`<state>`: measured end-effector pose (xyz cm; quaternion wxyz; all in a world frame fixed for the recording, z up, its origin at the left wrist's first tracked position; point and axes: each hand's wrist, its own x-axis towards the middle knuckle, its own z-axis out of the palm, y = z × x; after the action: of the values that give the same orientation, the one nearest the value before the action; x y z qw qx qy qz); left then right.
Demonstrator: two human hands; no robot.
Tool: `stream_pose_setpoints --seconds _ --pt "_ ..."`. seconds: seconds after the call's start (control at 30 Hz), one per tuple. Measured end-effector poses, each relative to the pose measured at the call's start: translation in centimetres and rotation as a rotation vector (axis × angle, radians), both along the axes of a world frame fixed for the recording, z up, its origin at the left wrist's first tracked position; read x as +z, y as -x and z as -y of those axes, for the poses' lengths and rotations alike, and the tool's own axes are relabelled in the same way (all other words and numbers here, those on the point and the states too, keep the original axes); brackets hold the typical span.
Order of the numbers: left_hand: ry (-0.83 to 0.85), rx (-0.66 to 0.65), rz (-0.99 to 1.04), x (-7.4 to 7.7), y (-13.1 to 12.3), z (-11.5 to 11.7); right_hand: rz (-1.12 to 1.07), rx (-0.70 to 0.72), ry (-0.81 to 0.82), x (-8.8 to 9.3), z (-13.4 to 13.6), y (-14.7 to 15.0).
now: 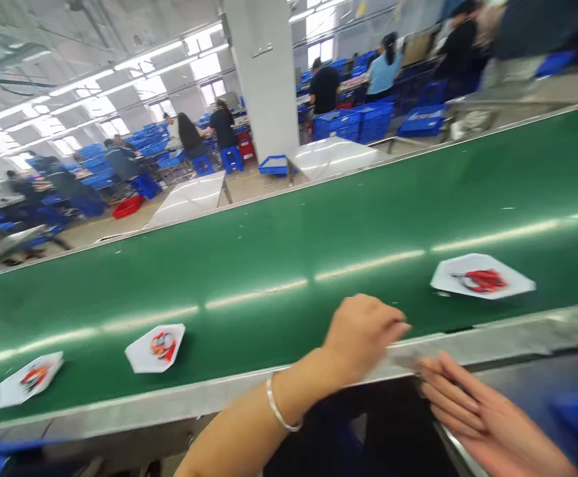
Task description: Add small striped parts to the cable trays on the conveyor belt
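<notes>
My left hand (366, 334), with a silver bangle on its wrist, is over the near edge of the green conveyor belt (249, 238), its fingers curled in and partly blurred. Lower and to the right, my right hand (461, 397) is beside the belt's metal rail (368, 374), thumb and fingers pressed together. A small greyish smear shows at its fingertips, too blurred to name. Whatever either hand holds cannot be made out. Right of my hands lies a white paper sheet (520, 286) on the belt, carrying a red bundle (488, 280) with a dark, wire-like part.
Two more white sheets with red-orange bundles lie on the belt to the left, a nearer sheet (142, 351) and a farther-left sheet (10, 392). Beyond the belt stand white tables (336, 156), a pillar (264, 79), blue crates (336, 124) and several people at work.
</notes>
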<state>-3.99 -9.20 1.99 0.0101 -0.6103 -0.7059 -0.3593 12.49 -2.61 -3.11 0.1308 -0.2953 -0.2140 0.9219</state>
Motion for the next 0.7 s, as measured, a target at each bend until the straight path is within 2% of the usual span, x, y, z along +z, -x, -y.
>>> stream_pose_setpoints --seconds 0.07,0.17,0.3,0.47,0.7 --pt "-0.015 0.017 0.106 0.6 1.4 -0.4 -0.068 -0.031 0.048 0.4 -0.3 0.1" --pt "-0.018 0.010 0.203 1.2 3.3 -1.2 -0.183 -0.055 0.029 0.5 -0.6 0.2" --pt "0.051 -0.012 0.217 1.4 4.2 -3.1 -0.224 -0.097 -0.019 0.0 -0.9 0.2" --pt "0.151 -0.095 0.070 1.9 3.0 -6.3 -0.247 -0.116 -0.028 0.1 -0.9 0.0" --pt "0.230 -0.262 -0.323 2.6 1.9 -11.6 -0.268 -0.125 -0.026 -0.1 -1.0 0.0"
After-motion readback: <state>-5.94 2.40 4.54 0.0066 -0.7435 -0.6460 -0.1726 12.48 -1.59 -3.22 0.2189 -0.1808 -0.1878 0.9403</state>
